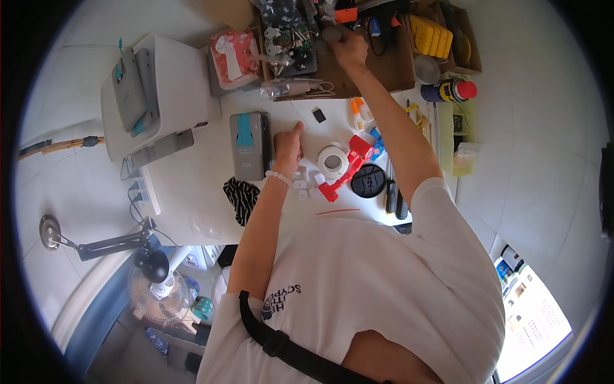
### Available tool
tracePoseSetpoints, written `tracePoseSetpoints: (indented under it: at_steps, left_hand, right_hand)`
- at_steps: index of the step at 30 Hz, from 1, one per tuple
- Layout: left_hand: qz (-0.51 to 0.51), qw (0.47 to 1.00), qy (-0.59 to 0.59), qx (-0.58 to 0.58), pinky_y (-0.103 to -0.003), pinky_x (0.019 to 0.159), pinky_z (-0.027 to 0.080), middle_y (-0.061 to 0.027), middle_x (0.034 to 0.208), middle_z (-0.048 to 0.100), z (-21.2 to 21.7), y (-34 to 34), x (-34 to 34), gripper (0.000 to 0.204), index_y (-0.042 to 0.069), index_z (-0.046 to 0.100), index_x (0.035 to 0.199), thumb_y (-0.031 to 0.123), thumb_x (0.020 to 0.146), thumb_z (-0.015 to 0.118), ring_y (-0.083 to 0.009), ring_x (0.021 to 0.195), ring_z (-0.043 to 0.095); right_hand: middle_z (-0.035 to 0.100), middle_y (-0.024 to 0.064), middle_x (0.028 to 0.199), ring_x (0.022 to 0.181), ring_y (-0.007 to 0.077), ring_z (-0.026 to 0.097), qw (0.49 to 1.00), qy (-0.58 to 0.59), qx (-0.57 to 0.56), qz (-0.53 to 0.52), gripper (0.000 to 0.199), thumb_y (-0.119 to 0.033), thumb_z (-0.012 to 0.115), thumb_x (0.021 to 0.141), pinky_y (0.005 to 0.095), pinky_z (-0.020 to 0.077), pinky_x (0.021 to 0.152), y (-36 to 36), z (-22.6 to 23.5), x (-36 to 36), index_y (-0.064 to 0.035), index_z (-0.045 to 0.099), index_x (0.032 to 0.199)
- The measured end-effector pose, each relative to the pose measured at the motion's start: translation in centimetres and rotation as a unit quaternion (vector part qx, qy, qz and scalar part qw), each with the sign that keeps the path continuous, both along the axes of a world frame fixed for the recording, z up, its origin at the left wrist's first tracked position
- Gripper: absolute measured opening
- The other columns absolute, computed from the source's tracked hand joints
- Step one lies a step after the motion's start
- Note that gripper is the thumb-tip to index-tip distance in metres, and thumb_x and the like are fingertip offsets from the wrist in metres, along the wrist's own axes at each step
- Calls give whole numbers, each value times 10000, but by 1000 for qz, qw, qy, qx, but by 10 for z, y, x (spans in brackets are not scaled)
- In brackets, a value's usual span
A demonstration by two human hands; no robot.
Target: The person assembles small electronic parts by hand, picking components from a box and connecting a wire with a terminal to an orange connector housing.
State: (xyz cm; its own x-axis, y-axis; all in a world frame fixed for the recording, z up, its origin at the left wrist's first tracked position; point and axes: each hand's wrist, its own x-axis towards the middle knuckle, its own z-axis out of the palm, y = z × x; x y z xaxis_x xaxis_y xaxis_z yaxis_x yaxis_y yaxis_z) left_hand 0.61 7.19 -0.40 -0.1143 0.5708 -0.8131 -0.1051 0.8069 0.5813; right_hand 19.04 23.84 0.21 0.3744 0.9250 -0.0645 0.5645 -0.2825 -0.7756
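My right hand (350, 51) reaches into an open cardboard box (390, 82) at the far side of the table. Its fingers are closed on a small round greyish thing (331, 33) whose kind I cannot make out. Nearer to me, my left hand (289, 147) rests on the white table with curled fingers and the thumb pointing away. Whatever it may hold is hidden. To its left lies a grey device (251, 146) with a teal strip. On its right are a white ring-shaped thing (332, 161), a red plastic part (347, 171) and a black round cap (368, 181).
A small black block (319, 115) and orange-tipped bottles (357, 114) lie before the box. A spray can (448, 90) with a red cap is at the right. A white printer-like machine (185, 96) stands left, with a pink-filled tub (235, 59) beside it. Striped cloth (242, 198) lies near my left forearm.
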Motion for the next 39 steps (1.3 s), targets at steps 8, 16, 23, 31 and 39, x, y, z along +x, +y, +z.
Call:
tracePoseSetpoints:
  at_steps: [8, 16, 23, 31, 39]
  left_hand:
    - [-3, 1000, 4, -15, -276, 295, 216, 3, 404, 347, 6, -2, 4, 475, 131, 373, 483, 326, 851, 602, -124, 292, 298]
    - [-4, 999, 13, -31, -306, 295, 241, -36, 411, 379, -3, -1, -1, 425, 79, 427, 517, 294, 825, 625, -160, 290, 335]
    - [-2, 1000, 5, -8, -293, 319, 232, -28, 435, 375, -5, 1, -1, 422, 73, 412, 533, 291, 823, 629, -146, 317, 324]
    - [1, 1000, -22, -4, -267, 317, 201, 22, 424, 307, -5, -4, -1, 397, 131, 405, 549, 286, 854, 607, -115, 321, 266]
    - [18, 999, -31, -1, -272, 307, 195, 15, 409, 319, -9, -3, -4, 413, 131, 415, 527, 296, 850, 611, -123, 307, 265]
  right_hand:
    - [635, 190, 959, 938, 367, 591, 999, -29, -6, 23, 340, -264, 676, 718, 418, 484, 807, -2, -7, 7, -87, 647, 1006]
    - [657, 164, 889, 848, 270, 647, 986, 118, 64, 98, 303, -226, 663, 736, 327, 510, 759, -70, 32, 46, -43, 643, 975]
    - [657, 137, 807, 724, 219, 646, 987, 15, -52, 149, 217, -129, 646, 743, 296, 508, 685, -177, 59, 65, 0, 636, 918]
    - [587, 194, 944, 872, 357, 606, 955, -225, -97, 167, 302, -188, 701, 731, 412, 506, 715, -180, 47, 22, 7, 570, 921]
    - [569, 191, 961, 834, 367, 617, 949, -263, -115, 132, 310, -207, 683, 748, 427, 517, 690, -171, 60, 0, -5, 560, 949]
